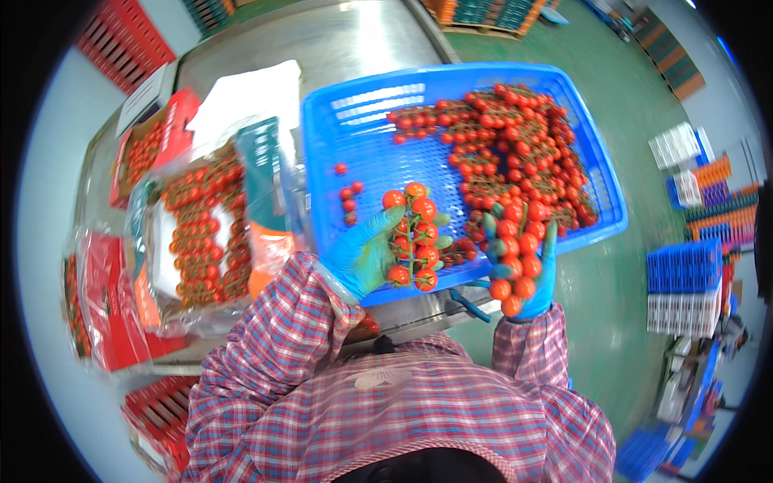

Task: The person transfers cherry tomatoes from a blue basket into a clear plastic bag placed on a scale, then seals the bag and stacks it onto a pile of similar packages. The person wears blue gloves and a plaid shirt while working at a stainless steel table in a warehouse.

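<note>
On the upturned palm of my left hand (365, 256), in a blue glove, lies a truss of red cherry tomatoes (426, 234). My right hand (540, 284), gloved the same way, holds another truss of cherry tomatoes (511, 265) between its fingers. Both hands are over the near edge of a blue plastic basket (447, 71). Many tomato trusses (519, 145) are heaped in the basket's right half, and several loose tomatoes (349, 204) lie at its left. To its left is a carton lined with clear film, with rows of tomato trusses (196, 241) around a white liner.
A steel table (253, 51) bears the basket and cartons. A red carton of tomatoes (144, 154) stands at the far left, beside a white sheet (256, 90). Red crates (124, 42) are stacked beyond. Blue crates (683, 265) stand on the green floor at right.
</note>
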Motion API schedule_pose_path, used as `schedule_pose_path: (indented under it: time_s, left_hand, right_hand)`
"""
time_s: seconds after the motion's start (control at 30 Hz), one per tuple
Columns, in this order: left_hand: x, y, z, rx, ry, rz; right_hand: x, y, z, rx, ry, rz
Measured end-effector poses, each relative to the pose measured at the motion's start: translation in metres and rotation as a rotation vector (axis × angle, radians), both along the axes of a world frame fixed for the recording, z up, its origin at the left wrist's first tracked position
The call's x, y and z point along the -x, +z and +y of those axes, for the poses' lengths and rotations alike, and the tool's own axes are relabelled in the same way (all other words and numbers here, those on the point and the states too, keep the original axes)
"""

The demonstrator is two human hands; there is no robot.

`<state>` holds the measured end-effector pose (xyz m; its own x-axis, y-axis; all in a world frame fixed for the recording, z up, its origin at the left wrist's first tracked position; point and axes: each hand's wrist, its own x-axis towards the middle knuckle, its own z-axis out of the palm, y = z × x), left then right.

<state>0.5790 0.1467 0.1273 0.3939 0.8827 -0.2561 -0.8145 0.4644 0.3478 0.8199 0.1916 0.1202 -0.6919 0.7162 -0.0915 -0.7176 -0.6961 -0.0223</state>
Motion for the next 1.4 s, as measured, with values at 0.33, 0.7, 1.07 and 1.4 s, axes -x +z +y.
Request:
schedule_pose_path:
  time_s: [0.33,0.7,1.07,1.4]
  left_hand:
    - [0.159,-0.029,-0.11,0.112,0.862,0.201]
    - [0.292,-0.075,-0.127,0.037,0.812,1.88]
    - [0.333,-0.065,-0.088,-0.214,0.247,2.426]
    - [0.354,-0.063,-0.087,-0.199,0.165,2.305]
  right_hand:
    - [0.085,0.01,-0.037,-0.265,0.135,-0.312]
    - [0.215,0.041,-0.074,-0.518,0.35,-0.51]
    - [0.409,-0.026,-0.024,-2.611,-0.295,-1.366]
    - [0.41,-0.021,-0.021,-2.254,0.24,-1.658]
